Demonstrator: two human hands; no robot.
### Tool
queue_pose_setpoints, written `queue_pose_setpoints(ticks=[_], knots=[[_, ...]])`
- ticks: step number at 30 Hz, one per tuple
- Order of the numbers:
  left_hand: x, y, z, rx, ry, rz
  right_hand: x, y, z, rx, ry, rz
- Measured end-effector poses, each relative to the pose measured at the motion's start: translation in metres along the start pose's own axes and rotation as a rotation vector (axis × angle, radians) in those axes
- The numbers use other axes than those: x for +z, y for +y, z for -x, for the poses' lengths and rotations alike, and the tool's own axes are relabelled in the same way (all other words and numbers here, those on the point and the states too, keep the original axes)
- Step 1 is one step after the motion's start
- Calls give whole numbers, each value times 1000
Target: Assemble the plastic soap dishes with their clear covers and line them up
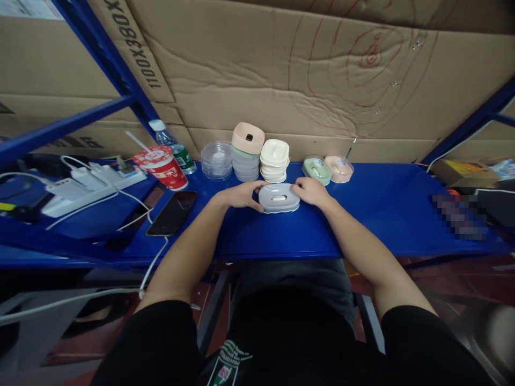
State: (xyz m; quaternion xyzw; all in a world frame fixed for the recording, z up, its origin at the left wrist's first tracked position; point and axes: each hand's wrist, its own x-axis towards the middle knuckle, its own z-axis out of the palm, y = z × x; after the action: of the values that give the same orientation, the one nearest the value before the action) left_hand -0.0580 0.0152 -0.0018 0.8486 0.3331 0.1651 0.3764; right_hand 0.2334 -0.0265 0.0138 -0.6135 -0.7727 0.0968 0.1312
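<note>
Left half of frame: red-patterned cup, clear round tubs, thin-looking, glossy. Centre: left hand, thumb and fingers parted, clasps left end of grey oval box on smooth blue table. Box looks light, stiff, somewhat slippery plastic; rounded short ends likely offer best hold. Right hand, fingers curled, pinches right rim. Right of centre: green box, peach box, shiny-lidded, round-cornered.

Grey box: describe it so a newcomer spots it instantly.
On the blue table, find the left hand and right hand. The grey box lies between them. Unlike the green box and pink box farther right, it is grey, with hands on it.
</note>
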Motion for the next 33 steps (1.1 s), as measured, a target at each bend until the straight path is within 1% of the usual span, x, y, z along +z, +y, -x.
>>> queue_pose_setpoints(ticks=[4,9,15,20,25,29,33], knots=[[0,-3,-1,-7,7,-39,1,0,0,-4,8,8],[-1,-3,0,-29,8,14,3,0,-1,28,60,12],[0,-1,-1,-77,-32,19,3,1,-2,21,17,24],[0,-3,-2,-49,-26,46,5,3,-3,23,42,14],[-1,2,-1,12,-71,139,8,4,-5,31,59,-33],[-2,6,-1,-3,-74,140,10,4,-5,30,68,-49],[-2,5,0,-30,-56,118,12,5,-5,41,104,-62]])
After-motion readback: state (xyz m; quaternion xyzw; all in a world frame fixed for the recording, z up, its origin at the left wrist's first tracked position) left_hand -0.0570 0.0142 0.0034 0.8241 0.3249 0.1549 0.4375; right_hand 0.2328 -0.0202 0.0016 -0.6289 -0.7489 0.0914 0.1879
